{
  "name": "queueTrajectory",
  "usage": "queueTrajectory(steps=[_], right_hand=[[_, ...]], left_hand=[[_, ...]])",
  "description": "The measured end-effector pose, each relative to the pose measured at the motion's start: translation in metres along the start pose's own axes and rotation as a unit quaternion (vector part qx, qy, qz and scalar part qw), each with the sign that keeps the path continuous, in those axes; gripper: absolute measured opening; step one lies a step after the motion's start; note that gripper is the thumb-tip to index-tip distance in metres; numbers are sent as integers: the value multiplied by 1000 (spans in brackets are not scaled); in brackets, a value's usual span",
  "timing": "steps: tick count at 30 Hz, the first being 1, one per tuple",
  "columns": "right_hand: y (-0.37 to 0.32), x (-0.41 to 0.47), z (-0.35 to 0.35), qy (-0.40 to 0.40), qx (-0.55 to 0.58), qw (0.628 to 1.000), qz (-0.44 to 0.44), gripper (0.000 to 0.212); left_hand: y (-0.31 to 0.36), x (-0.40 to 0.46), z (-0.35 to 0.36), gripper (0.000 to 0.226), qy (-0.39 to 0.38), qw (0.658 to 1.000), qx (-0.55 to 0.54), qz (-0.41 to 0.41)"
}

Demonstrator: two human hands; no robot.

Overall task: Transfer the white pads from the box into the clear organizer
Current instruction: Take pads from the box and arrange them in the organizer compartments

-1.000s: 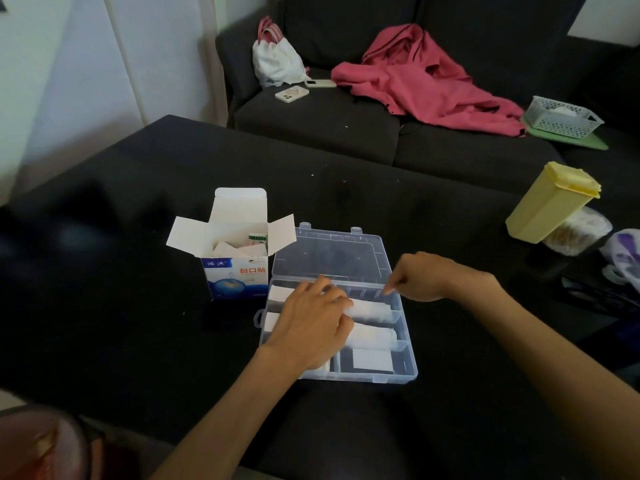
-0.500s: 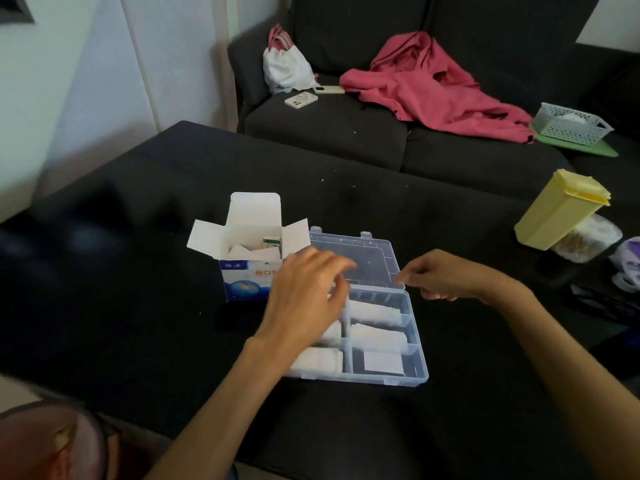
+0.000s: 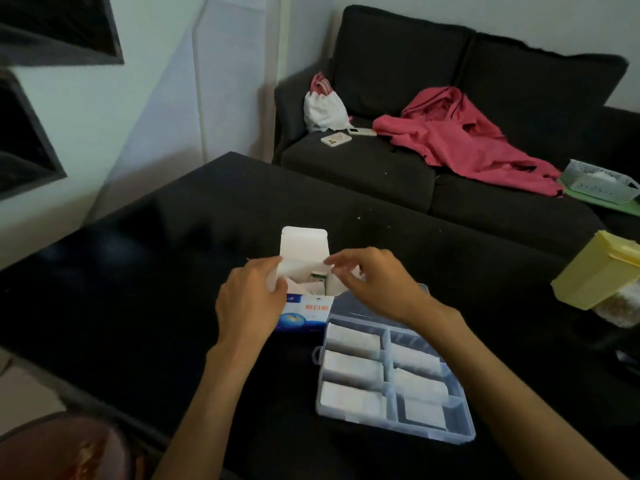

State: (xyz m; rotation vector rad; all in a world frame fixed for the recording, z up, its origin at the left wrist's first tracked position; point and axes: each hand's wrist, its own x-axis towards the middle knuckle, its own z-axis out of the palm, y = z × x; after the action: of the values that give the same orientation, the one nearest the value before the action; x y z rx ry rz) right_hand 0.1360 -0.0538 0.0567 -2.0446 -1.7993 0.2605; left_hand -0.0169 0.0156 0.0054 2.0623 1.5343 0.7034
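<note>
White rectangular pads lay in the compartments of a clear plastic organizer on a black bench, three down the left column and three in the right. More white pads stayed inside a small white-and-blue cardboard box standing just beside the organizer's far left corner, its top flap raised. Red Chinese characters were printed on the box front above a blue globe-like graphic; the smaller print could not be read.

The left hand gripped the box's left side, fingers curled round the side flap. The right hand hovered over the box mouth, fingers bent and slightly apart, the fingertips at the right flap; whether they pinched it could not be told.

A pale yellow lidded plastic container stood at the bench's right edge. Behind, a dark grey sofa carried a pink garment, a white drawstring bag, a white phone and a white lattice basket.
</note>
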Motion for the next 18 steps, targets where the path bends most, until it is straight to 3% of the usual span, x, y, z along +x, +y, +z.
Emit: queueTrajectory(steps=[6, 8, 12, 18], right_hand=[[-11, 40, 32, -33, -190, 981, -13, 27], [-20, 50, 38, -68, -225, 972, -16, 29], [-27, 64, 53, -118, -192, 974, 19, 33], [-25, 69, 60, -93, -148, 983, 53, 30]], left_hand=[[-17, 15, 1, 28, -64, 973, -212, -71], [-20, 19, 0, 33, -85, 956, -266, -92], [-24, 22, 1, 40, -108, 945, -289, -111], [-26, 26, 7, 34, -102, 939, -310, -108]])
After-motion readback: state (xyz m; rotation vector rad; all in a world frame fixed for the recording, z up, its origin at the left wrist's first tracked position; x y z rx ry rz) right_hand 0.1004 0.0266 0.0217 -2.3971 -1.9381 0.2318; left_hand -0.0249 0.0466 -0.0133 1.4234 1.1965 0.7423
